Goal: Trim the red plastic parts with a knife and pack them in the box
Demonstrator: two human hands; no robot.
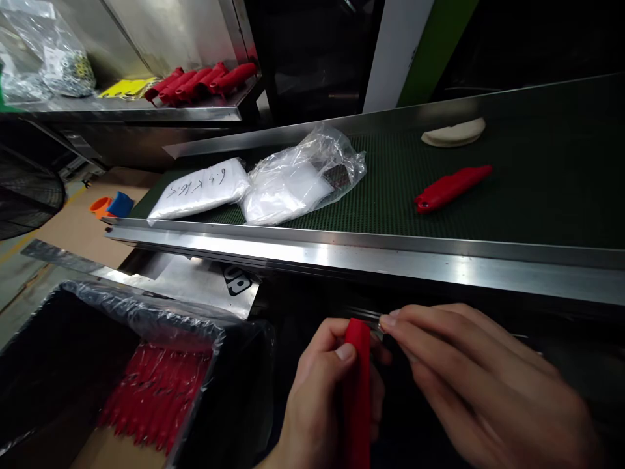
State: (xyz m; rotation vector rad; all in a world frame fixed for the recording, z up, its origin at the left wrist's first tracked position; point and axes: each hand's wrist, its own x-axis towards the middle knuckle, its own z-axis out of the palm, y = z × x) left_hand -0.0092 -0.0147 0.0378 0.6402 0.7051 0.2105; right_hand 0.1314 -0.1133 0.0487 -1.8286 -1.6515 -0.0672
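My left hand (322, 397) is closed around a red plastic handle (356, 391), held upright below the conveyor's steel edge. My right hand (478, 378) reaches in from the right, its fingers pressed together in a pinch at the top of that handle; a small metal piece seems to sit at the fingertips, but I cannot make it out. On the green conveyor belt (537, 189) above lies another red handle (452, 187), and behind it a cream curved piece (454, 133).
Two plastic bags (254, 182) of white material lie on the belt's left end. A black bag-lined box (146, 371) at lower left holds several red handles. More red handles (200, 83) sit on a steel shelf at the back left. A fan stands at the far left.
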